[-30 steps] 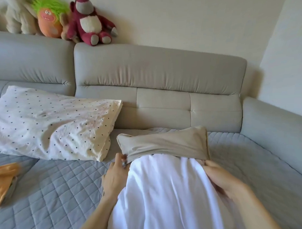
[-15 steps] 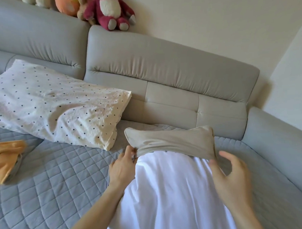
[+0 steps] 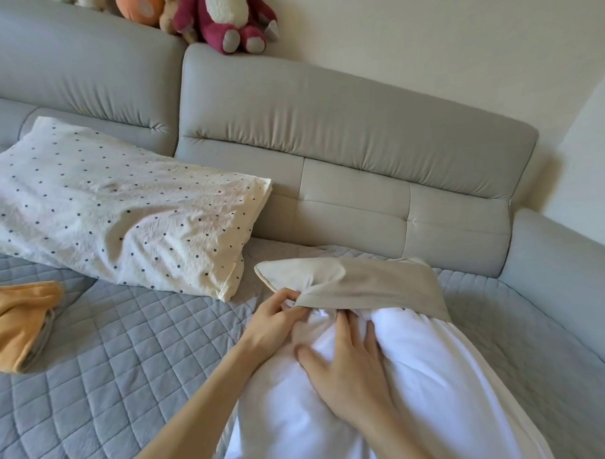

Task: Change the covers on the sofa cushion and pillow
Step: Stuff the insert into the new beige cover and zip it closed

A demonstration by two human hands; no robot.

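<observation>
A white cushion insert [image 3: 419, 379] lies in front of me on the sofa seat, its far end inside a beige cover [image 3: 364, 282]. My left hand [image 3: 273, 319] pinches the cover's open edge at its left corner. My right hand [image 3: 347, 368] lies flat on the white insert just below the cover's opening, fingers spread and pressing into the fabric. A polka-dot pillow [image 3: 115, 205] leans against the backrest at the left.
An orange cover [image 3: 16, 328] lies crumpled at the left edge on the grey quilted seat pad [image 3: 110, 373]. Plush toys [image 3: 225, 15] sit on top of the grey sofa backrest [image 3: 342, 125]. The sofa's armrest [image 3: 566, 268] closes off the right side.
My right hand left the cover's right edge and came down onto the middle of the white insert. My left hand kept its pinch on the cover. The view shifted left and down.
</observation>
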